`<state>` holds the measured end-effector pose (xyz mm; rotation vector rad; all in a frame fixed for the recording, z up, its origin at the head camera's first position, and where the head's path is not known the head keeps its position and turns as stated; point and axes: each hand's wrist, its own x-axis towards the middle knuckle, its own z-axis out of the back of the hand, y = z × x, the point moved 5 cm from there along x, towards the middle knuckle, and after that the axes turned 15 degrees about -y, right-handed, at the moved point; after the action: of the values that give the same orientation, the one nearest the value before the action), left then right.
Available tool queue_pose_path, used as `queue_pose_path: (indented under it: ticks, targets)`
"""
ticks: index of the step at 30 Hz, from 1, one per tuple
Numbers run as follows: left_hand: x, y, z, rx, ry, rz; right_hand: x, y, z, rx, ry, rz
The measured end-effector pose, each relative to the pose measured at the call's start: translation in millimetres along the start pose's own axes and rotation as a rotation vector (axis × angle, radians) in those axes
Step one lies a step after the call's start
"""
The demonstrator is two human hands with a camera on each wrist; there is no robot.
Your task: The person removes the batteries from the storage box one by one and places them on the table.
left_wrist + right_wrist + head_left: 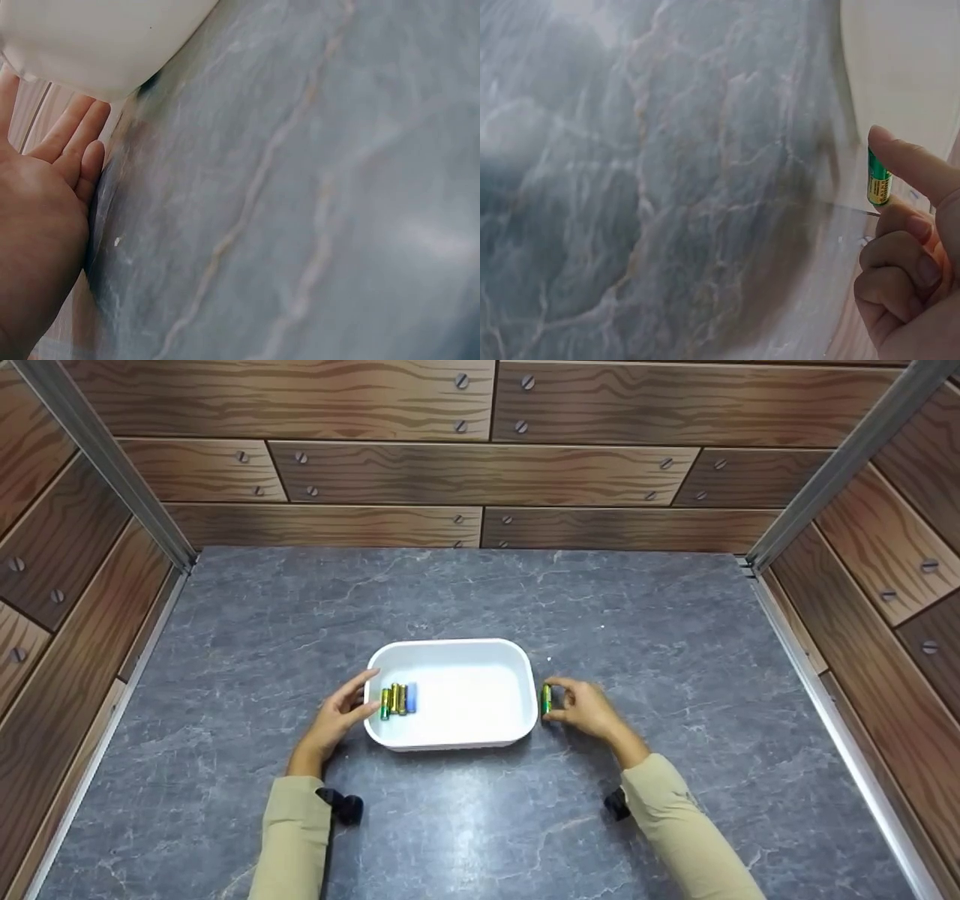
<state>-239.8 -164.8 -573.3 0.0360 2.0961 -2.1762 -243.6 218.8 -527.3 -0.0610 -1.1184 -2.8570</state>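
Observation:
A white rectangular tub [465, 735] stands between the two hands. Against its left inner wall three green-and-gold batteries [394, 699] lie side by side, with a small blue piece [412, 697] along their right. My left hand [337, 720] is at the tub's left end, thumb and index finger at the rim; in the left wrist view its fingers [71, 135] extend fairly straight beside the tub wall. Just outside the right wall, my right hand [589, 711] pinches a green-and-gold battery [880, 178] by its ends between thumb and index finger, other fingers curled into the palm.
The tub rests on a grey marbled tabletop [465, 592]. Wood-patterned panels [375, 472] rise behind it and along both sides, with metal posts [840, 465] at the back corners. Black wrist cameras [346, 808] sit under both sleeves.

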Motion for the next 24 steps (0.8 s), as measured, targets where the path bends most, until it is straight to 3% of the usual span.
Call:
queue_pose_path:
  ticks: [16,24]
  targets:
    - [-1.6,-0.6,0.1,-0.017,0.007,-0.002,8.1,-7.6,-10.5,-0.040,0.031,-0.015]
    - [-1.4,-2.0,-0.1,-0.002,0.007,-0.012,7.2,-9.0,-9.4,-0.013,0.046,-0.071]
